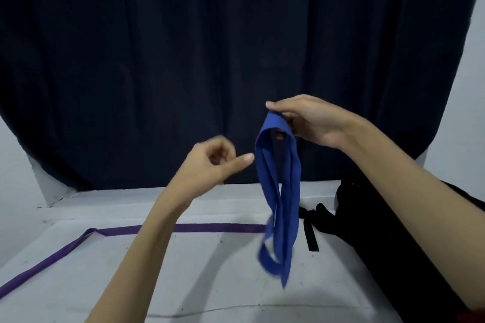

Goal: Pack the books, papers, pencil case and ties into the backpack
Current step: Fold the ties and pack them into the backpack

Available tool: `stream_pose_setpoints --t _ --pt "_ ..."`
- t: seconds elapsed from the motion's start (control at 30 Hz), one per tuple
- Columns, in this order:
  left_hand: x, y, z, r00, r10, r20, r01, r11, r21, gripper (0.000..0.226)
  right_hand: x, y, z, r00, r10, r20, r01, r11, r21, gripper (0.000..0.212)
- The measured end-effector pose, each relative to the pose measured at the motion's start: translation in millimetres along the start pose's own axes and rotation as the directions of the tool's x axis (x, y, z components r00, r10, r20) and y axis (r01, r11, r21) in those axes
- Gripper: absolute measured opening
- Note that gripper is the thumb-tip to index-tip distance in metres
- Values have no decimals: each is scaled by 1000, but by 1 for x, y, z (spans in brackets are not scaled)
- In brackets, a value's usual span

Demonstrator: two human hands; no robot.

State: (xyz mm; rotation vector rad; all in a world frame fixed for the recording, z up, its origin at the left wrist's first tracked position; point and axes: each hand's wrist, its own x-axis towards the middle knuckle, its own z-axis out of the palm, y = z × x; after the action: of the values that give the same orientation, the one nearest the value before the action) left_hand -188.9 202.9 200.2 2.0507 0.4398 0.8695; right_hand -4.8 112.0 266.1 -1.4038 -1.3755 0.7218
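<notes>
Blue cloth tie (279, 191) hangs folded in loops from the right hand (312, 120), which pinches its top fold up above the white table (210, 270). The left hand (210, 162) is loosely curled and holds nothing. A long purple cloth tie (126, 231) lies flat on the table. I think the tie step is under way; next the blue tie needs to go right, into the black fabric backpack (388, 231).

My right hand (312, 120) is raised, fingers (275, 105) pinching a tie (280, 191); my left hand (212, 162) is loosely curled, thumb out.
</notes>
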Motion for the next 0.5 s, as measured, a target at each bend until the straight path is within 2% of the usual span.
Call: stream_pose_setpoints --t 0.03,0.1,0.17,0.23,0.3,0.4,0.5 --pt "5 0 4 999 24 -21 -26 997 -67 39 0 -1 1 1000 3 -3 -3 1000 -7 34" --pt "16 -2 22 995 38 98 -22 988 -154 54 2 -2 3 1000 1 -7 -2 999 -41 35" --pt "24 -6 48 987 42 157 -16 987 -162 43 2 0 4 1000 7 -25 -10 994 -105 37" --pt "30 -10 68 996 49 70 -33 975 -219 25 1 2 0 998 18 -66 -29 985 -169 39" --pt "33 -21 80 999 39 -25 -44 966 -255 27 -2 4 -6 992 31 -120 -52 983 -177 40" --pt "33 -49 91 997 50 -61 -59 986 -159 31 -7 5 -18 972 57 -230 -67 997 -34 38" --pt "29 -85 102 996 -57 -74 46 988 -147 34 -10 2 -29 926 80 -369 -18 986 168 35"
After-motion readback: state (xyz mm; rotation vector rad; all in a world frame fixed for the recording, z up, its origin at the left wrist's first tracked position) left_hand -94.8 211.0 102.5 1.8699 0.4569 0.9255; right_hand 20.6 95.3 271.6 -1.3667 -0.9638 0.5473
